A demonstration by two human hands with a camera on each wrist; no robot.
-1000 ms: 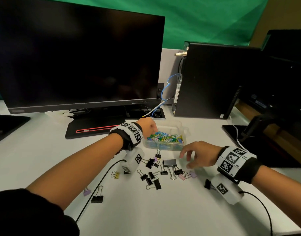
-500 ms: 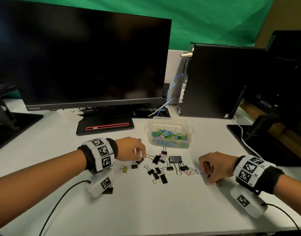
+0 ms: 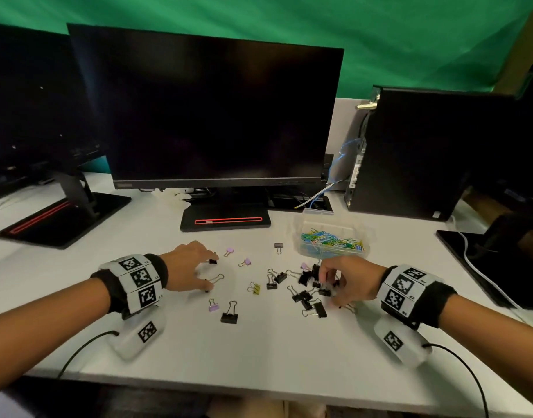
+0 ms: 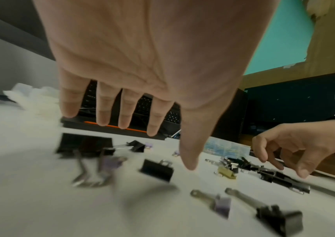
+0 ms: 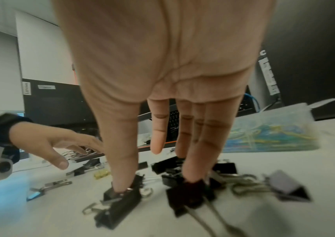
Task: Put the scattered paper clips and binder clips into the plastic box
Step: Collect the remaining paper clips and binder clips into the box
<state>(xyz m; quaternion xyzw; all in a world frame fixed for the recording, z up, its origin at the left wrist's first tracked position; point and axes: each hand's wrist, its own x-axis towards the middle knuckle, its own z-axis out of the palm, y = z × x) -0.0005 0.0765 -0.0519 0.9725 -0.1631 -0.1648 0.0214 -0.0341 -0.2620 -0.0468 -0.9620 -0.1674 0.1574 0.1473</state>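
A clear plastic box (image 3: 357,233) of coloured paper clips stands on the white desk behind my right hand. Black, purple and yellow binder clips lie scattered in front of it. My left hand (image 3: 212,271) hovers with spread, straight fingers over two black clips at the left. In the left wrist view this left hand (image 4: 170,150) holds nothing, its thumb above a black clip (image 4: 156,170). My right hand (image 3: 327,292) reaches down into a pile of black binder clips (image 3: 304,295). The right wrist view shows that right hand (image 5: 156,182) with thumb and fingers touching separate clips.
A large monitor (image 3: 217,116) and its base (image 3: 226,221) stand behind the clips. A black computer tower (image 3: 410,155) is at back right, a second monitor stand (image 3: 63,218) at left. A dark pad with a white cable (image 3: 482,273) lies right. The desk's front edge is near.
My left hand left the box and came down to the clips at the left, fingers spreading. My right hand moved left from a lone clip onto the black pile.
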